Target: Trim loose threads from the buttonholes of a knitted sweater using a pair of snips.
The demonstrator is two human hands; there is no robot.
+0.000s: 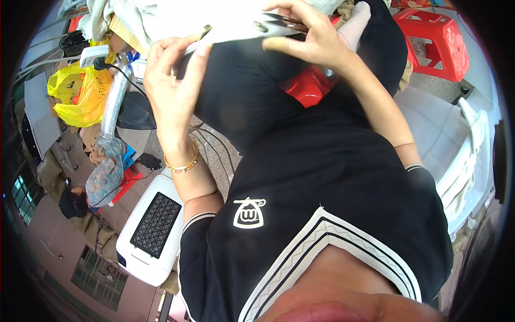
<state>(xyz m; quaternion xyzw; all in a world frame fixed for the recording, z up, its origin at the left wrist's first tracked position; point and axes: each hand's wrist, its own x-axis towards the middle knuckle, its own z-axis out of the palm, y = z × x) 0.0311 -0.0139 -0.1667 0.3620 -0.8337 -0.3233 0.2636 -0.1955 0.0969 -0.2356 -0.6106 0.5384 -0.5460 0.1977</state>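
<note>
Both my hands are raised over my lap, which is covered by a black shirt (322,177). My left hand (171,80), with a gold bracelet on its wrist, pinches the near edge of a white fabric piece (225,24). My right hand (308,37) grips the same fabric farther right, its fingers over a small dark metal part (281,22). Another small metal piece (205,31) sits on the fabric near my left thumb. What the metal parts are, I cannot tell.
A red plastic stool (434,43) stands at the upper right, and another red object (308,86) shows under my right forearm. At left are yellow plastic bags (80,94), a silver foil hose (115,99), a white appliance with a black grille (155,231) and a seated person (102,180).
</note>
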